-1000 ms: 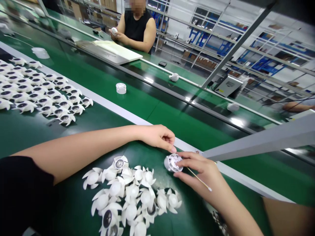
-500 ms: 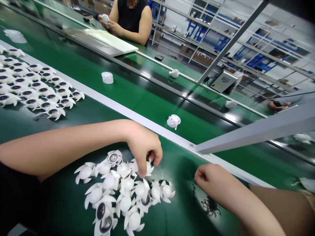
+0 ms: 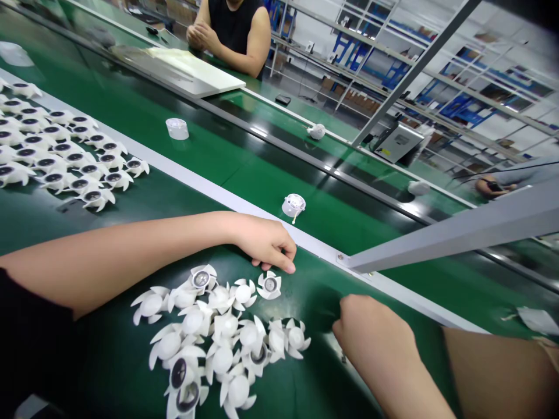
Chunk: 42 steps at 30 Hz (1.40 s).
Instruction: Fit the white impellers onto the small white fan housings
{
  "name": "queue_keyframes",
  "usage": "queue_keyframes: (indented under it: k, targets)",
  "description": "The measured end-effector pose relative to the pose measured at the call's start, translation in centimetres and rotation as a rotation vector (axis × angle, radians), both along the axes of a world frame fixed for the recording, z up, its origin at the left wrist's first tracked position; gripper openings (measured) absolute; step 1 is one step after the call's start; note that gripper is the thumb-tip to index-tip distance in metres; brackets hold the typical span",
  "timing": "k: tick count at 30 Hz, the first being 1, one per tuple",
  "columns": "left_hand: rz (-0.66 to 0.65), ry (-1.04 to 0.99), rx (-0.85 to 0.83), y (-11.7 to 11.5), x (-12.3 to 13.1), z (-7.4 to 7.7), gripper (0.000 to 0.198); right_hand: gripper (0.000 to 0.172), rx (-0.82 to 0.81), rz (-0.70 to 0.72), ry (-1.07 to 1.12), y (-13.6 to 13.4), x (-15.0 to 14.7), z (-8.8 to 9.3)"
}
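Note:
My left hand (image 3: 273,244) hovers just above a small white fan blade (image 3: 269,284) lying hollow side up. Its fingers are curled in with the thumb close to them, and nothing shows in them. Below and to the left spreads a loose pile of white fan blades (image 3: 225,327), mostly domed side up, a few showing dark round hollows. To the right of the pile, my right hand (image 3: 371,329) is closed, back of the hand up. Its fingertips are hidden, so what it holds cannot be made out. Small dark bits (image 3: 343,359) peek out beside it.
Many fan blades (image 3: 56,148) lie in rows at the left, dark hollows up. Beyond a white rail (image 3: 196,185), white round housings (image 3: 293,205) sit on a green belt (image 3: 244,174). A grey post (image 3: 437,233) slants across the right. Across the line sits a person (image 3: 238,35).
My left hand has lifted off the pile, leaving one fan blade turned hollow side up. My right hand has shifted left, now covering most of the dark bits. Near-belt housings have moved left.

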<state>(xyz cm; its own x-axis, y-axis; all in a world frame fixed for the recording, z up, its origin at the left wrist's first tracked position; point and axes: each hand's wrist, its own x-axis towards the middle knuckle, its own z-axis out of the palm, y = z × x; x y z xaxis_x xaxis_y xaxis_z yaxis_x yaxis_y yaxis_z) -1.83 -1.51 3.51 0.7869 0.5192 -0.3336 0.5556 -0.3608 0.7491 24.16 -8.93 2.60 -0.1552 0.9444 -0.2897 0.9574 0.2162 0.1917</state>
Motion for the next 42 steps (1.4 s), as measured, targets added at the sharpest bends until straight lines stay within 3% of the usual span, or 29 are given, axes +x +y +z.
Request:
queue_keyframes:
  k: [4,6,9,12,15,21,26,35,37,38,42]
  targets:
    - [-0.103,-0.057,0.125,0.2,-0.2,-0.1,0.057,0.017,-0.059,-0.045,-0.096,0.2,-0.6,0.9]
    - [-0.158,-0.100,0.139,0.1,0.0,-0.4,0.052,0.018,-0.049,-0.002,-0.040,0.3,-1.1,1.7]
    - [-0.135,-0.193,0.137,-0.1,0.6,-1.3,0.040,0.016,-0.057,0.184,0.303,0.5,-1.9,2.1]
    - [-0.081,-0.273,0.126,0.0,1.1,-2.4,0.041,0.013,-0.113,0.339,0.735,0.5,-2.9,1.5]
    - [-0.061,-0.307,0.117,0.3,1.4,-3.1,0.038,0.013,-0.040,0.379,0.874,0.4,-3.7,0.2]
    - [-0.033,-0.296,0.145,0.4,1.6,-3.3,0.034,0.010,0.171,0.465,0.734,0.4,-4.3,-1.4]
    - [-0.023,-0.285,0.140,0.4,1.7,-3.2,0.036,0.016,0.270,0.621,0.502,0.1,-4.2,-1.0]
    - [0.004,-0.250,0.109,0.3,1.6,-2.9,0.039,0.027,0.428,0.835,0.286,-2.0,-5.3,-0.7]
    - [0.009,-0.243,0.096,0.3,1.6,-2.9,0.041,0.025,0.426,0.782,0.233,-2.0,-4.8,0.4]
    - [0.010,-0.243,0.090,0.3,1.6,-2.9,0.041,0.023,0.425,0.690,0.206,-1.7,-3.9,1.2]
    - [0.016,-0.251,0.076,0.4,1.6,-3.0,0.043,0.027,0.433,0.058,0.081,1.4,4.1,4.5]
